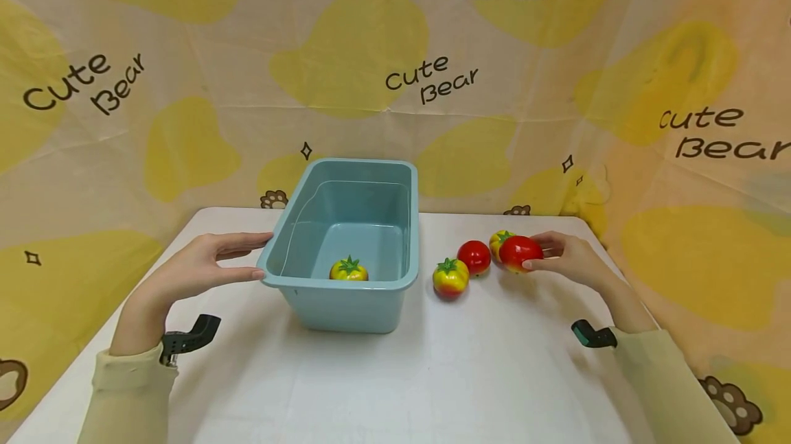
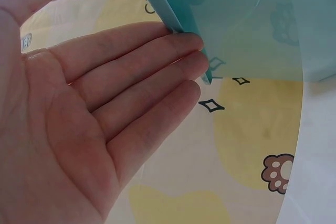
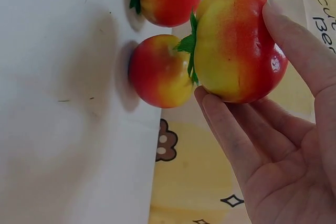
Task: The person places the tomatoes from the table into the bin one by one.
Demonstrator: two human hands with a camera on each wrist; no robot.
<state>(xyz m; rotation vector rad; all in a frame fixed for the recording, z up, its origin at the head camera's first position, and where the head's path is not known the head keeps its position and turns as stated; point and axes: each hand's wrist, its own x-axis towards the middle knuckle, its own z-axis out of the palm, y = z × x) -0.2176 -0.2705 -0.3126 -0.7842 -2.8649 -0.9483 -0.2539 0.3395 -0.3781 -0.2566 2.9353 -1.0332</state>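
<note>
My right hand (image 1: pixel 571 259) pinches a shiny red-and-yellow tomato (image 1: pixel 520 253) between thumb and fingers, just above the table at the right. In the right wrist view, the held tomato (image 3: pixel 236 45) shows its green leafy top turned away from the palm. Another tomato (image 1: pixel 499 241) sits partly hidden behind it. Nearby on the table lie a red tomato (image 1: pixel 474 257) and a yellow-red one (image 1: pixel 450 278). With straight fingers, my left hand (image 1: pixel 200 265) touches the left rim of a blue-grey plastic bin (image 1: pixel 346 307). One tomato (image 1: pixel 349 270) lies inside the bin, partly hidden by its front wall.
A white table (image 1: pixel 457 375) carries everything. Behind it and at both sides hangs a patterned cloth (image 1: pixel 346 53) with bear prints and lettering, close to the table's back edge.
</note>
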